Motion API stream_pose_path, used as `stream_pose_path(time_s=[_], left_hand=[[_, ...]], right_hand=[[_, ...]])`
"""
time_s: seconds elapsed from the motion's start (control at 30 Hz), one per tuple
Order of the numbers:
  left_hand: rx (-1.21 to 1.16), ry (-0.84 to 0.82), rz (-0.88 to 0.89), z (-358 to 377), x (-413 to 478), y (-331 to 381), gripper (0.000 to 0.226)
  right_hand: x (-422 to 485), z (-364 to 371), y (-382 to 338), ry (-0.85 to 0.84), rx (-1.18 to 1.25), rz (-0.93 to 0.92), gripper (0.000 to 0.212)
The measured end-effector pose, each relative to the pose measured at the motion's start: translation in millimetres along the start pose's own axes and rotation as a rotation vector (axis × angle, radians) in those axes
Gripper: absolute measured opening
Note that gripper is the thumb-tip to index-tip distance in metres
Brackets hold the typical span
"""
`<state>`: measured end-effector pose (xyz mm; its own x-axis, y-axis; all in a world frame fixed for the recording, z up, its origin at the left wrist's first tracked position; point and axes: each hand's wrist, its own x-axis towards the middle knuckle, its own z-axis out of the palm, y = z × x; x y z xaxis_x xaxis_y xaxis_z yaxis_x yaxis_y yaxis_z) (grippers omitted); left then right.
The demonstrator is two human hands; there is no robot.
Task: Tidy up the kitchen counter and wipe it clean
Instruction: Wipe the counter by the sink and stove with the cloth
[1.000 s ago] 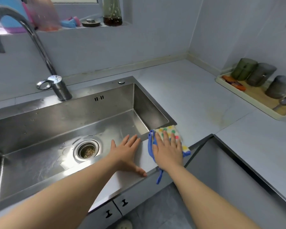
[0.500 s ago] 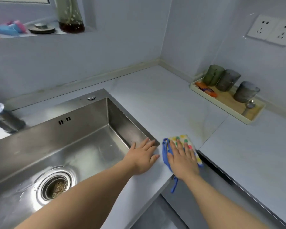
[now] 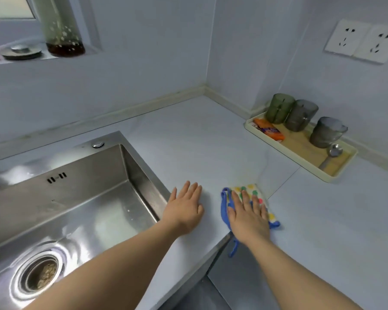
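My right hand (image 3: 249, 217) lies flat on the folded cloth (image 3: 248, 190), fingers straight and slightly spread, pressing its soft, spotted fabric with blue trim onto the smooth, pale counter (image 3: 199, 148) at the near edge, a little right of the sink (image 3: 76, 198); a blue loop of the cloth hangs over the counter's lip; my left hand (image 3: 184, 211) rests palm down on bare counter just left of the cloth, apart from it, fingers straight and close together, by the sink's right rim. The sink is a deep rectangular basin of brushed steel, wet and glinting, with a round strainer drain (image 3: 39, 276) at near left. Far right, against the wall, a shallow cream tray (image 3: 289, 155) with a wood-toned floor holds three ribbed translucent tumblers (image 3: 301, 115), one green and two grey, an orange packet (image 3: 269, 130) and a metal spoon (image 3: 333, 151); two white sockets (image 3: 358, 40) sit on the wall above; far left, a tall speckled bottle (image 3: 61, 25) stands on the window ledge (image 3: 0, 61).
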<state>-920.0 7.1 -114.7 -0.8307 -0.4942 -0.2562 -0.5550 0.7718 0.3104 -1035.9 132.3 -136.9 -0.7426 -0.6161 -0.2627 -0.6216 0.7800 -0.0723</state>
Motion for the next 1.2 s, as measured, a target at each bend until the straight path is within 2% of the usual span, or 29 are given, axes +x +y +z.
stream_pose_path(time_s=[0.07, 0.13, 0.2, 0.23, 0.27, 0.33, 0.43, 0.5, 0.57, 0.67, 0.73, 0.87, 0.93, 1.0, 1.1, 1.2], left_hand=[[0.005, 0.01, -0.023, 5.0, 10.1, 14.0, 0.056], [-0.013, 0.032, -0.064, 10.5, 17.6, 25.3, 0.055], [-0.01, 0.049, -0.098, 13.8, 25.9, 35.5, 0.055], [-0.009, 0.042, -0.107, 13.5, 29.4, 38.3, 0.055], [-0.01, 0.02, -0.113, 14.5, 31.6, 41.0, 0.055], [-0.001, -0.025, -0.119, 16.1, 33.0, 41.7, 0.055], [0.028, -0.049, -0.115, 14.0, 33.1, 42.7, 0.054], [0.049, -0.046, -0.114, 10.8, 34.6, 44.4, 0.052], [0.083, -0.015, -0.104, 8.6, 36.4, 45.1, 0.049], [0.111, 0.001, -0.087, 8.9, 36.4, 44.0, 0.046], [0.108, -0.035, -0.083, 8.4, 35.5, 40.2, 0.049], [0.105, -0.041, -0.078, 7.8, 35.0, 36.6, 0.053], [0.11, -0.042, -0.079, 8.8, 35.4, 37.1, 0.053], [0.126, -0.039, -0.08, 8.3, 35.6, 36.2, 0.053], [0.132, -0.026, -0.068, 6.2, 35.5, 32.9, 0.052], [0.106, -0.021, -0.025, 2.4, 34.7, 27.9, 0.048]], right_hand=[[-0.8, -1.5, -3.2, -0.002, 0.032, 0.018, 0.054], [-6.7, 2.5, -13.6, -0.027, 0.014, -0.134, 0.055], [-6.3, 3.7, -3.1, -0.022, -0.041, -0.288, 0.07], [0.7, 0.9, 11.2, -0.003, -0.058, -0.302, 0.074], [8.4, -1.9, 29.4, 0.017, -0.066, -0.264, 0.069], [24.1, -8.6, 61.2, 0.029, -0.031, -0.076, 0.055], [33.1, -17.8, 72.1, 0.026, 0.036, 0.143, 0.054], [30.6, -15.1, 46.5, 0.014, 0.047, 0.07, 0.054], [20.3, -4.8, 16.3, 0.005, 0.011, -0.137, 0.054], [24.9, -6.0, 18.6, -0.004, -0.071, -0.328, 0.059], [38.8, -14.7, 45.7, -0.014, -0.097, -0.277, 0.056], [50.3, -25.8, 74.5, -0.012, 0.017, 0.005, 0.054], [42.0, -22.3, 53.1, -0.016, 0.031, -0.03, 0.054], [32.7, -15.6, 31.7, -0.012, 0.013, -0.157, 0.054], [39.0, -16.5, 35.6, -0.018, -0.052, -0.295, 0.054], [56.8, -24.2, 56.0, -0.02, -0.028, -0.169, 0.054]])
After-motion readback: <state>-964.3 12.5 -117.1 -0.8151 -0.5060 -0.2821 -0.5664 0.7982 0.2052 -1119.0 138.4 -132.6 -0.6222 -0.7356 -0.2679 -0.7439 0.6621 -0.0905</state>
